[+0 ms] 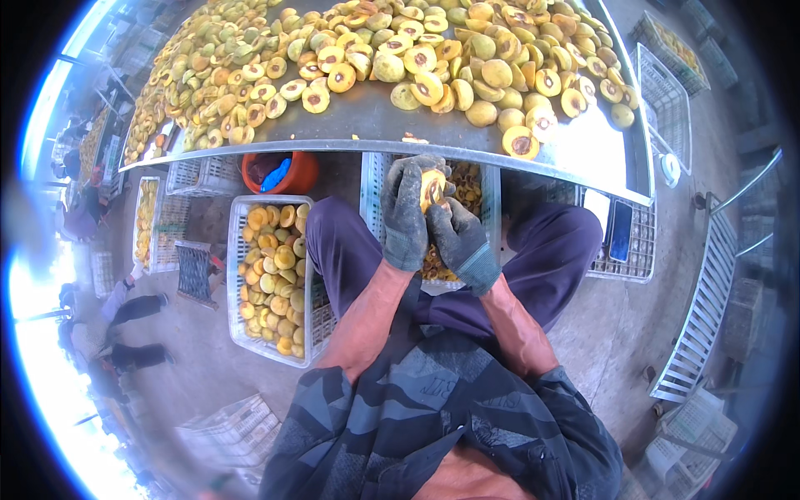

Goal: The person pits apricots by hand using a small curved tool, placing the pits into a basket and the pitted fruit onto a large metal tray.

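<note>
My left hand (405, 209), in a dark knitted glove, is closed around a halved yellow stone fruit (432, 189). Close against it on the right, my right hand (459, 236), gloved too, has its fingertips at the fruit's lower edge; whether it holds a small tool is hidden. Both hands are over a plastic crate (494, 206) between my knees, which holds fruit scraps or pits. Beyond them, a metal table (375, 128) bears a large heap of halved fruits (419, 59), many with the brown pit or its hollow showing.
Left of my knee stands a white crate (234, 281) of fruit halves, with an orange bucket (306, 172) behind it. A dark phone (620, 231) lies on a crate at the right. A slatted metal rack (700, 319) stands farther right. Another person (134, 312) is at far left.
</note>
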A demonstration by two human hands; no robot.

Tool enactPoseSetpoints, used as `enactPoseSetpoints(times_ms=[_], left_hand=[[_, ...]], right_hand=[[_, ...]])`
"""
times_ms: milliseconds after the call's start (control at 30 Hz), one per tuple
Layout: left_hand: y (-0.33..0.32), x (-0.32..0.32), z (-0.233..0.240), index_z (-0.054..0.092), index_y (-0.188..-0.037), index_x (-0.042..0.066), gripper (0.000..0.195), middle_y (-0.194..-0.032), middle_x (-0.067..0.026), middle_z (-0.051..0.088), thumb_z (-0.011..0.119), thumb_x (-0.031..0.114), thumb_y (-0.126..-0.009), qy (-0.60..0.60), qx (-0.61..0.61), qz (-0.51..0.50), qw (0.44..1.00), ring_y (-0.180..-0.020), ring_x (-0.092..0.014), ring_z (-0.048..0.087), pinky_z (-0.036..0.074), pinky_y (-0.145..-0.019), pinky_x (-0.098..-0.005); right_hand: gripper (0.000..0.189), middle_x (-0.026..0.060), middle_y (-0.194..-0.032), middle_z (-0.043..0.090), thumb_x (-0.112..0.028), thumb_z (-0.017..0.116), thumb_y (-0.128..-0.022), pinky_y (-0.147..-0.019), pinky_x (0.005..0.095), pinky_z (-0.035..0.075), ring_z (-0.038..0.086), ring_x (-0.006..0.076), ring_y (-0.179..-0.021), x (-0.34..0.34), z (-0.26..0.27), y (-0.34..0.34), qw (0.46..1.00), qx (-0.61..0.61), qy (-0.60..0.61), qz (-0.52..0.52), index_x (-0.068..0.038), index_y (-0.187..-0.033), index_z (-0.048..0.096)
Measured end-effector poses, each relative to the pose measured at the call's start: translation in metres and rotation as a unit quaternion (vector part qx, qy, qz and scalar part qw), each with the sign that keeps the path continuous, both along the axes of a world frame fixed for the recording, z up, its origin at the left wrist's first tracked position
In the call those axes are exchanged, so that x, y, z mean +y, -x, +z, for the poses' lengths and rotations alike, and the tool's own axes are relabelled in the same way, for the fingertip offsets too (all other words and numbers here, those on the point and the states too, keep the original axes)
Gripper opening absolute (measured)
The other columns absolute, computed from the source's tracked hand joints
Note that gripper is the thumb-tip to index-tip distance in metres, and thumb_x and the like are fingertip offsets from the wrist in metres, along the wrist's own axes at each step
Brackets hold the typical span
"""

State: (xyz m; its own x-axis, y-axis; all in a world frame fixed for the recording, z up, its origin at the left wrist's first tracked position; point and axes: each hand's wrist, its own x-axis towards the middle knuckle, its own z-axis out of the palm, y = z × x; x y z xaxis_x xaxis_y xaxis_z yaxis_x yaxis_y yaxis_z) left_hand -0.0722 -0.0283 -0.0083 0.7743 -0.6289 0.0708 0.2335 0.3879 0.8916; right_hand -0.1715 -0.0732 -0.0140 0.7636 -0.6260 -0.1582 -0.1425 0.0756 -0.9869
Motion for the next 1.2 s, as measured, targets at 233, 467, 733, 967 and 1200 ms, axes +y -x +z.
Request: enactPoseSetpoints(times_ms=[233, 467, 733, 967, 1200], left_hand=[[0.001, 0.010, -0.004, 0.068, -0.094, 0.000, 0.022, -0.087, -0.0082, 0.069, 0.051, 0.014, -0.097, -0.077, -0.112, 0.077, 0.988, -0.077, -0.015, 0.066, 0.055, -0.068, -0.0286], [0.004, 0.003, 0.006, 0.070, -0.086, 0.004, 0.022, -0.086, -0.0087, 0.069, 0.054, 0.016, -0.094, -0.117, -0.173, 0.106, 0.972, -0.075, -0.021, 0.069, 0.055, -0.070, -0.0319], [-0.004, 0.016, 0.008, 0.065, -0.087, 0.001, 0.020, -0.080, -0.0169, 0.066, 0.061, 0.019, -0.094, -0.098, -0.277, 0.182, 0.938, -0.074, -0.035, 0.066, 0.052, -0.068, -0.0427], [-0.015, 0.019, 0.000, 0.065, -0.089, 0.002, 0.018, -0.077, -0.0158, 0.066, 0.061, 0.019, -0.094, -0.056, -0.307, 0.156, 0.937, -0.073, -0.035, 0.066, 0.052, -0.066, -0.0431], [-0.026, 0.026, 0.000, 0.066, -0.086, 0.002, 0.016, -0.082, -0.0143, 0.069, 0.061, 0.015, -0.094, -0.145, -0.404, 0.189, 0.883, -0.073, -0.032, 0.068, 0.054, -0.064, -0.0415]], right_hand=[[0.031, 0.0138, -0.074, 0.064, -0.023, 0.046, -0.105, -0.062, 0.0346, 0.048, 0.058, 0.0151, -0.065, 0.004, -0.043, 0.003, 0.998, -0.032, 0.035, 0.032, 0.003, -0.099, 0.062], [0.037, -0.0014, -0.061, 0.053, -0.037, 0.042, -0.109, -0.036, 0.0240, 0.032, 0.044, 0.0070, -0.040, -0.007, -0.043, 0.009, 0.997, -0.049, -0.035, 0.042, -0.005, -0.099, 0.058], [0.039, -0.0003, -0.058, 0.051, -0.043, 0.047, -0.106, -0.035, 0.0240, 0.031, 0.043, 0.0079, -0.039, -0.003, -0.008, 0.004, 0.991, -0.004, -0.064, 0.118, -0.006, -0.101, 0.058], [0.039, -0.0003, -0.055, 0.046, -0.046, 0.048, -0.105, -0.034, 0.0252, 0.030, 0.038, 0.0090, -0.037, -0.001, 0.014, 0.005, 0.975, 0.024, -0.144, 0.166, -0.009, -0.097, 0.055], [0.037, -0.0012, -0.059, 0.049, -0.043, 0.049, -0.105, -0.038, 0.0238, 0.030, 0.039, 0.0061, -0.041, 0.004, 0.015, -0.007, 0.981, 0.023, -0.065, 0.183, -0.008, -0.100, 0.056]])
